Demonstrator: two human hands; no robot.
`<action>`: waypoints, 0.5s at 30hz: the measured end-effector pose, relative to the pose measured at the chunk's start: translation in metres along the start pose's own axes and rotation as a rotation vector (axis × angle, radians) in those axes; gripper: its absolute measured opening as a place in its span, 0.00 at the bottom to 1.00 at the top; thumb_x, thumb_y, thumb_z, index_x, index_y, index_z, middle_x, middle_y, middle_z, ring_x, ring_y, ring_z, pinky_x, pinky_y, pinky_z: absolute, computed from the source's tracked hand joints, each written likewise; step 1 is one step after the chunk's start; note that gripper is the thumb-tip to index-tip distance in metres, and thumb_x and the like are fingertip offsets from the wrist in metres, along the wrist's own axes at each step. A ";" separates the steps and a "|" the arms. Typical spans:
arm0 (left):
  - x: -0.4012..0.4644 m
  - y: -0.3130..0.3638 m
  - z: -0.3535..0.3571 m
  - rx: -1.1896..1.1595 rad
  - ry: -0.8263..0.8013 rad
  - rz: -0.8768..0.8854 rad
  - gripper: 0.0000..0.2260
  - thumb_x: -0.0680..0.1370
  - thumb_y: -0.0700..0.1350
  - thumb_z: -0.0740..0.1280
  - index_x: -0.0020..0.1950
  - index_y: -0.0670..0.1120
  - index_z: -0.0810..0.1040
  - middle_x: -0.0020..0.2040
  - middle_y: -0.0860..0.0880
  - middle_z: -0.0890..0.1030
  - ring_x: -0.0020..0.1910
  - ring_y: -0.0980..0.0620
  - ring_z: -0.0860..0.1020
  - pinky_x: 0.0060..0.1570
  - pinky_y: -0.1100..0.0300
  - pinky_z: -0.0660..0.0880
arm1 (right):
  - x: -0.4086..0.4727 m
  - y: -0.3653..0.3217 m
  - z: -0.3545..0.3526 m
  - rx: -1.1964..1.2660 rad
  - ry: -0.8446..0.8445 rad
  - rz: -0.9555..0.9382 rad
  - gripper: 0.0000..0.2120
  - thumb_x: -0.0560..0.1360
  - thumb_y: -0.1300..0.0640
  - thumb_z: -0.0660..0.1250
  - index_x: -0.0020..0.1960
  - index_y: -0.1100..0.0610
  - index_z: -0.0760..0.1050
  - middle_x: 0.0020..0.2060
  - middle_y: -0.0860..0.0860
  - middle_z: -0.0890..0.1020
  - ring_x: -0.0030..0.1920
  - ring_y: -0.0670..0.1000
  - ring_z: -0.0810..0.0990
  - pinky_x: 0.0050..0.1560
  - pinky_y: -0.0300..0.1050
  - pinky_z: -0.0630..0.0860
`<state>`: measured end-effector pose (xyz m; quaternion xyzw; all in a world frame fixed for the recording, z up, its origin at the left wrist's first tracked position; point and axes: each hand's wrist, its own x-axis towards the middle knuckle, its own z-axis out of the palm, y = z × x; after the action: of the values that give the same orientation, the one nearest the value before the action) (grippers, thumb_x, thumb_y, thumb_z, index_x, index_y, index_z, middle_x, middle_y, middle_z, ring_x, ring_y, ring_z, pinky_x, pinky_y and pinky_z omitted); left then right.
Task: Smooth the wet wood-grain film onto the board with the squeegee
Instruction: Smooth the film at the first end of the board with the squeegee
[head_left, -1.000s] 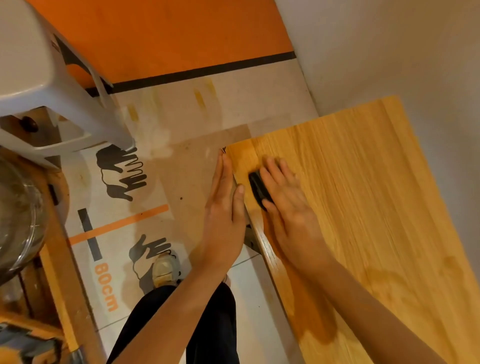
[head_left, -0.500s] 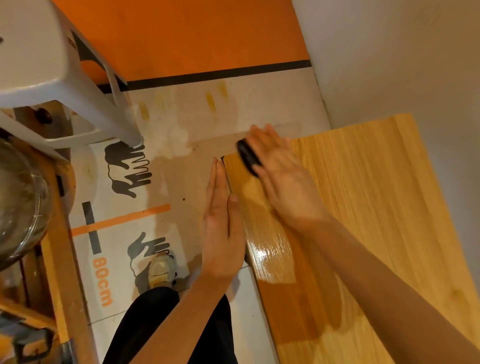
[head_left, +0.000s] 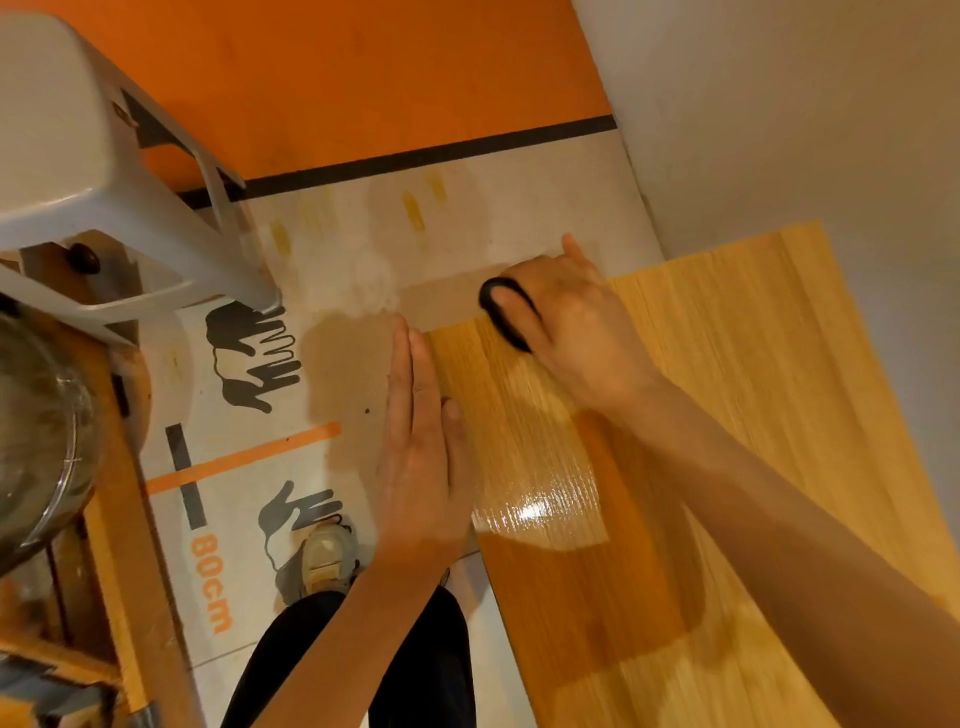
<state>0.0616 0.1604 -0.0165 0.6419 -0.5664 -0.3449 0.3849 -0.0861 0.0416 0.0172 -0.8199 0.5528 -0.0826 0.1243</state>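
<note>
Now I am seeing a grey plastic stool (head_left: 78, 171) standing on the floor at the far left. Next, my left hand (head_left: 423, 452) is lying flat with straight fingers along the left edge of the board (head_left: 753, 415). Shiny wet wood-grain film (head_left: 535, 467) is covering it. Further right, my right hand (head_left: 576, 317) is gripping the black squeegee (head_left: 498, 317) at the board's far corner.

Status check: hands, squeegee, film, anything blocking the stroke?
Right hand grips squeegee at board's far corner. Left hand flat along board's left edge. Film glossy wet. Nothing blocking.
</note>
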 end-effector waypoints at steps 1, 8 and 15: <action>0.000 0.002 0.000 -0.005 0.003 -0.004 0.25 0.87 0.43 0.52 0.83 0.40 0.48 0.84 0.46 0.48 0.80 0.65 0.47 0.71 0.77 0.56 | -0.002 0.017 -0.008 -0.022 -0.006 0.047 0.21 0.82 0.47 0.50 0.54 0.58 0.77 0.48 0.53 0.82 0.50 0.54 0.79 0.77 0.49 0.54; -0.001 0.003 0.002 0.003 0.054 0.020 0.25 0.84 0.34 0.53 0.81 0.33 0.52 0.82 0.38 0.52 0.78 0.71 0.49 0.63 0.84 0.56 | 0.000 0.014 -0.007 -0.162 0.104 0.284 0.18 0.81 0.50 0.54 0.44 0.59 0.77 0.40 0.57 0.81 0.43 0.59 0.78 0.65 0.51 0.66; 0.000 -0.002 0.000 -0.010 0.014 0.019 0.26 0.85 0.42 0.51 0.82 0.41 0.49 0.84 0.46 0.50 0.82 0.57 0.50 0.77 0.68 0.52 | 0.000 -0.015 0.021 -0.107 0.190 -0.024 0.18 0.82 0.50 0.56 0.47 0.58 0.80 0.41 0.53 0.83 0.44 0.55 0.80 0.64 0.49 0.69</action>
<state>0.0626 0.1601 -0.0181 0.6370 -0.5681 -0.3395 0.3953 -0.0670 0.0494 0.0013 -0.8203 0.5559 -0.1319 0.0264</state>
